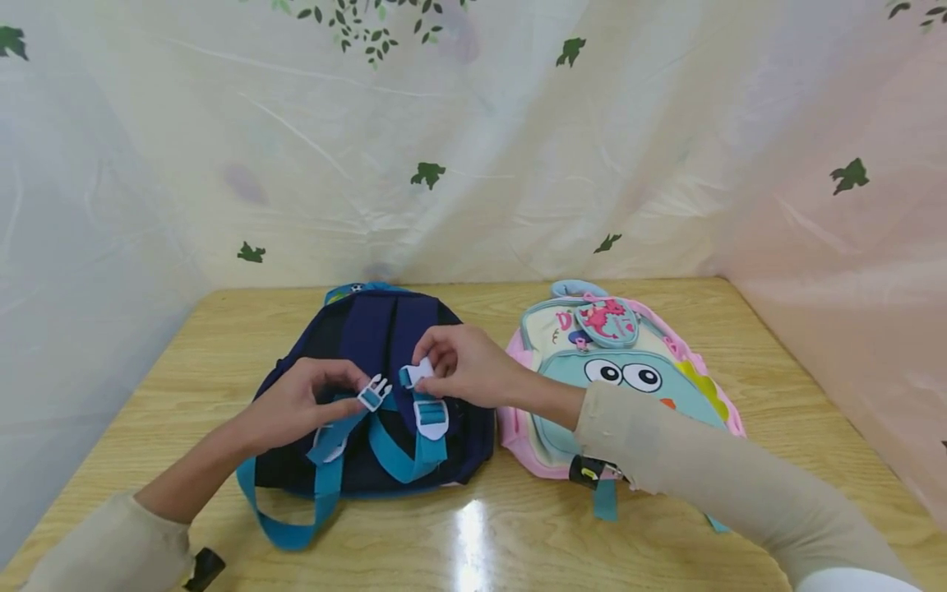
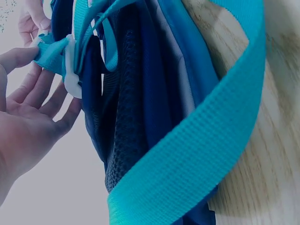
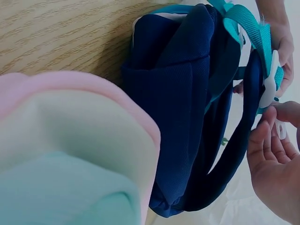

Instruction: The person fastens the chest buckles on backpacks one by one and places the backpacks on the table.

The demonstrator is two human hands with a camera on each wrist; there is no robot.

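Note:
A navy backpack lies on the table with its shoulder straps facing up. My left hand pinches the white pronged half of a side-release buckle on a teal strap. Close by, my right hand pinches the white socket half of the buckle between thumb and fingers. The two halves are apart, with a small gap between them. A white strap adjuster sits just below the right fingers. In the left wrist view, a loop of teal webbing hangs in front of the navy backpack.
To the right stands a pink, cream and light-blue backpack with cartoon eyes, partly behind my right forearm. Both bags rest on a wooden table. A pale curtain with leaf patterns hangs behind it.

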